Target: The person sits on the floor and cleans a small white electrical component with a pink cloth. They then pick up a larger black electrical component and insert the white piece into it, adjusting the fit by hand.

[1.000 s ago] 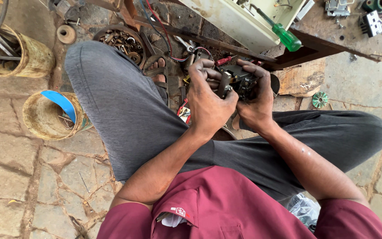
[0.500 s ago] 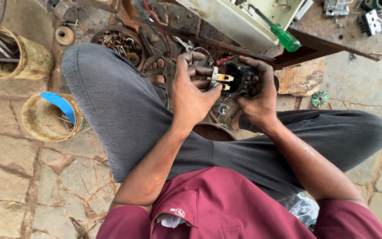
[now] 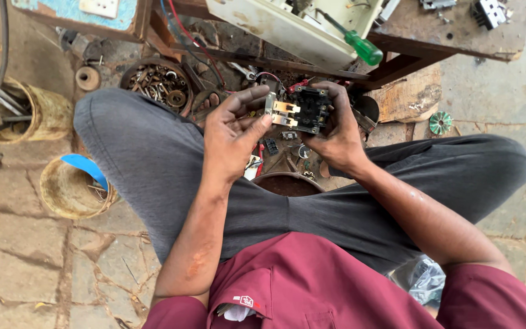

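Black plastic with pale brass-coloured metal strips: that is the small switch block point(image 3: 302, 109), held up over the person's lap, between the knees and just below the edge of the wooden table point(image 3: 458, 30). Much of it is covered. The right hand point(image 3: 336, 131) wraps its far side and underside, fingers curled shut around the body, so its right end and back cannot be seen. The left hand point(image 3: 235, 131) has its thumb and fingertips pressed on the left end, at the metal strips, the palm half open toward the camera. Whether anything small sits between those fingertips cannot be told.

The block's long axis runs roughly left to right, tilted slightly down to the right, its open face with the metal parts turned up toward the camera.

Under the hands, small parts on the floor are partly hidden. On the table a green-handled screwdriver point(image 3: 354, 41) lies slantwise.
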